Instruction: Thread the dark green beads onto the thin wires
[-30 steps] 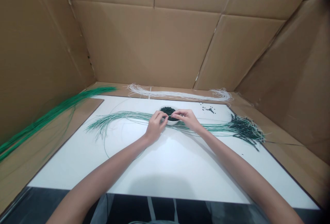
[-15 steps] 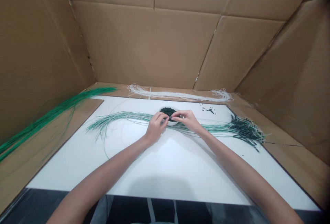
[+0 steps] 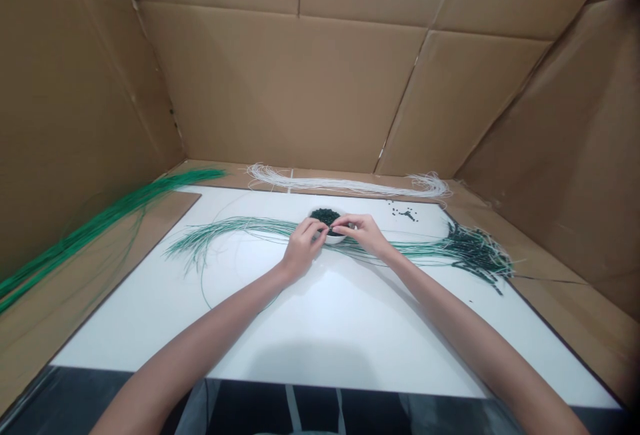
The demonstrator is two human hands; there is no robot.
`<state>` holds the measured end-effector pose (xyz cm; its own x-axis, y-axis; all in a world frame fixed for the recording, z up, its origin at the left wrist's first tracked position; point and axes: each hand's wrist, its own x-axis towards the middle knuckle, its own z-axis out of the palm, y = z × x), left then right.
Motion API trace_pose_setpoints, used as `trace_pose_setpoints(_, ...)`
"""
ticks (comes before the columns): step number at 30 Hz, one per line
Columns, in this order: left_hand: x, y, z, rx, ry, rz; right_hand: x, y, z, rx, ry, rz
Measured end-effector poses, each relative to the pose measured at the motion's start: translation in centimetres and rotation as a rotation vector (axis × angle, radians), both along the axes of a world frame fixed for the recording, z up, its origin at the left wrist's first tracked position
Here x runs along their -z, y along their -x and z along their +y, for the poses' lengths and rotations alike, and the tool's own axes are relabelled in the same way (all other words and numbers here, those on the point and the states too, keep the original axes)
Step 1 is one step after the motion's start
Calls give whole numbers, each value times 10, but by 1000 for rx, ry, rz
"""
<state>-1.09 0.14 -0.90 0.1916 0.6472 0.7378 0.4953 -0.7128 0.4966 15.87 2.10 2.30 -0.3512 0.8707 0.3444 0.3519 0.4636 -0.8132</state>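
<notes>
Two bare hands, the left [image 3: 301,243] and the right [image 3: 366,231], were brought nearly fingertip to fingertip over a white bowl [image 3: 335,239] of dark beads [image 3: 325,213]. Thumb and fingers on each were drawn together as if pinching; whether a bead or a strand was gripped could not be told at that size. The bowl was set at mid-board [image 3: 320,315], along a run of green strands [image 3: 245,223] whose right ends [image 3: 477,251] were thickly covered in dark pieces. A few loose beads [image 3: 409,215] were scattered beyond the right hand.

Work so fine, it was judged, was best done with the tips held close above the bowl, so that any dropped bead would be caught there. Both wrists were best held steady, with light pressure used and the strands near the forearms left unsnagged.
</notes>
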Motion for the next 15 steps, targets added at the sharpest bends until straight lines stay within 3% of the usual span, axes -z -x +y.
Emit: trace_pose_setpoints(15,0,0,1,13,-19,-9,1,0,0,-18,-28,19)
